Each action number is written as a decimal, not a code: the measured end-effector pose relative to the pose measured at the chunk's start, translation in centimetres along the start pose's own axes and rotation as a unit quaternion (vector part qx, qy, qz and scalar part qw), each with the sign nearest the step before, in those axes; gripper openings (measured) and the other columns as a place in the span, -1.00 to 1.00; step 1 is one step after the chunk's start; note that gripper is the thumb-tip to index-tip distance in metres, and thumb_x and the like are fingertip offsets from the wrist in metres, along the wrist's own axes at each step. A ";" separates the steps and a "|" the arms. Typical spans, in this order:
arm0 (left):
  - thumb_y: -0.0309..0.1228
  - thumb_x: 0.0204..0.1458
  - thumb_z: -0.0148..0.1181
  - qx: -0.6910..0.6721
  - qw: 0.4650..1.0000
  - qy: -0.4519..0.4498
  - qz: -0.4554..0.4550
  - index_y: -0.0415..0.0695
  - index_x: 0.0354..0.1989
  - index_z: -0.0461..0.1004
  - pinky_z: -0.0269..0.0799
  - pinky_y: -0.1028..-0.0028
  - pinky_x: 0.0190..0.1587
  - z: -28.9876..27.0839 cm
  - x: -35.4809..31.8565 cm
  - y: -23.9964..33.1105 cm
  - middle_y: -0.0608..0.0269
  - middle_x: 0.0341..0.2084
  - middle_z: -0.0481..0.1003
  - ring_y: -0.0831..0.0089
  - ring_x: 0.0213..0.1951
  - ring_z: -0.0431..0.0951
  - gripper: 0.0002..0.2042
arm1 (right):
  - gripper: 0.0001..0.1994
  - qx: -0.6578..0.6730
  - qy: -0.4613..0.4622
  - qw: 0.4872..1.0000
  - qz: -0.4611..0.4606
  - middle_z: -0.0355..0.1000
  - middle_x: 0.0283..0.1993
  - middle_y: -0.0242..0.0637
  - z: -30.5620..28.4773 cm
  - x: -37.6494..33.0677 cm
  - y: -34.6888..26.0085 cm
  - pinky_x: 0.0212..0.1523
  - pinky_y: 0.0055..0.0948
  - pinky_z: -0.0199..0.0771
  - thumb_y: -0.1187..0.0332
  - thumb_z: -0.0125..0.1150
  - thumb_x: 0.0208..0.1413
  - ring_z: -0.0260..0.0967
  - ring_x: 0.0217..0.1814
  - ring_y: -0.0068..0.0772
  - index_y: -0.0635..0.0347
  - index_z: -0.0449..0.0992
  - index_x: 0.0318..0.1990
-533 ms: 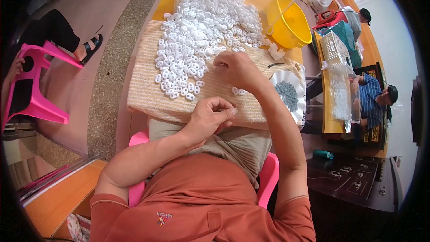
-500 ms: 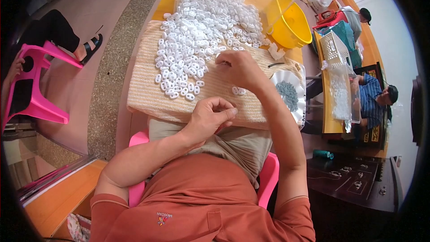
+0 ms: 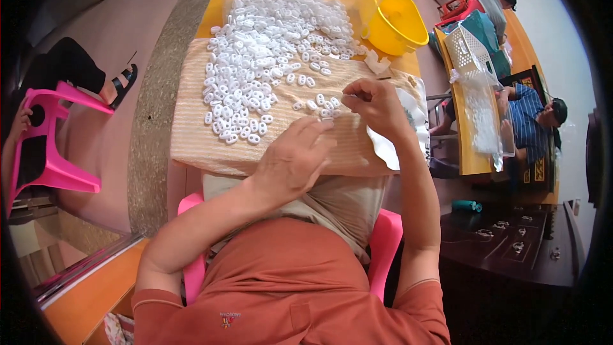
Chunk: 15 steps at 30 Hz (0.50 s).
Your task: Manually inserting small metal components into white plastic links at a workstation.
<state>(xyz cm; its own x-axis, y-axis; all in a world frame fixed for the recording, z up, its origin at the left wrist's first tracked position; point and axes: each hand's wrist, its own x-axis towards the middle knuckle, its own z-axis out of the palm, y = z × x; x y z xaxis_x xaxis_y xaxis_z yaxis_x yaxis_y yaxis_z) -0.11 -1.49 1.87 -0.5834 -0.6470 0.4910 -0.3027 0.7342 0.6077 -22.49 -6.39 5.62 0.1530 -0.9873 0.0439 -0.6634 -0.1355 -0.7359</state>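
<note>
A big heap of white oval plastic pieces point(image 3: 246, 67), each with two holes, spreads over a striped beige towel point(image 3: 211, 153). My left hand point(image 3: 290, 156) reaches over the towel's near part, fingers stretched out and slightly smeared, fingertips close to a small loose group of the same pieces point(image 3: 320, 103). Just right of that group is my right hand point(image 3: 381, 107), thumb and fingers pinched together; whatever they hold is too small or hidden to make out. Under my right wrist lies a white wavy-rimmed dish point(image 3: 383, 151), its grey contents mostly covered by the hand and forearm.
A yellow basin point(image 3: 405, 32) stands at the table's far right, with crumpled pale tissue point(image 3: 377, 62) before it. To the right, a person in a striped shirt point(image 3: 529, 118) sits at another table with a white basket point(image 3: 469, 51). A pink chair point(image 3: 48, 134) stands left.
My right hand has drawn back rightward from the pile to over the dish. My left hand has opened from a pinch and moved forward. More loose pieces show between the hands.
</note>
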 end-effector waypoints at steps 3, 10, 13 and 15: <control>-0.44 -0.08 0.20 0.108 0.991 -0.026 0.071 -0.22 -0.17 0.44 0.29 0.17 0.13 0.9 1.4 -0.2 -0.04 0.01 0.37 0.01 0.11 0.33 -0.73 | -0.91 0.012 0.013 1.000 0.018 0.41 -0.52 -0.49 -0.1 -1.0 0.6 -0.46 -0.63 0.28 0.52 0.28 0.02 0.26 -0.48 -0.75 0.37 0.54 -0.33; -0.48 -0.10 0.09 0.182 0.975 0.020 0.128 -0.23 -0.24 0.46 0.35 0.20 0.09 3.2 3.5 -2.1 0.01 -0.08 0.42 0.08 0.04 0.40 -0.78 | -0.91 0.130 0.032 0.990 0.041 0.43 -0.49 -0.47 -0.1 -2.5 1.2 -0.42 -0.67 0.33 0.53 0.27 0.05 0.32 -0.44 -0.74 0.34 0.52 -0.30; -0.53 -0.08 0.06 0.170 0.983 0.032 0.057 -0.22 -0.27 0.47 0.44 0.28 -0.06 1.0 2.5 -3.6 0.06 -0.20 0.45 0.14 -0.09 0.46 -0.82 | -0.92 0.096 0.039 0.994 0.041 0.43 -0.49 -0.47 -0.2 -2.9 1.4 -0.43 -0.67 0.32 0.53 0.27 0.05 0.31 -0.44 -0.74 0.34 0.52 -0.31; -0.55 -0.08 0.05 0.164 0.985 0.034 0.039 -0.21 -0.28 0.48 0.46 0.30 -0.12 -0.2 2.1 -4.2 0.07 -0.25 0.45 0.16 -0.14 0.47 -0.83 | -0.92 0.102 0.042 0.993 0.038 0.43 -0.49 -0.48 -0.1 -3.1 1.7 -0.43 -0.67 0.31 0.53 0.27 0.05 0.31 -0.44 -0.74 0.33 0.52 -0.31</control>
<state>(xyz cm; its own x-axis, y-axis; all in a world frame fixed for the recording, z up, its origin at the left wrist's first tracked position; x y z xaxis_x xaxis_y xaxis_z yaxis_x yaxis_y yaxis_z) 0.06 -6.00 0.44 -0.5663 -0.5905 0.5750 -0.4932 0.8018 0.3376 -24.16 -3.59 4.36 0.0409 -0.9987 0.0316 -0.5067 -0.0480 -0.8608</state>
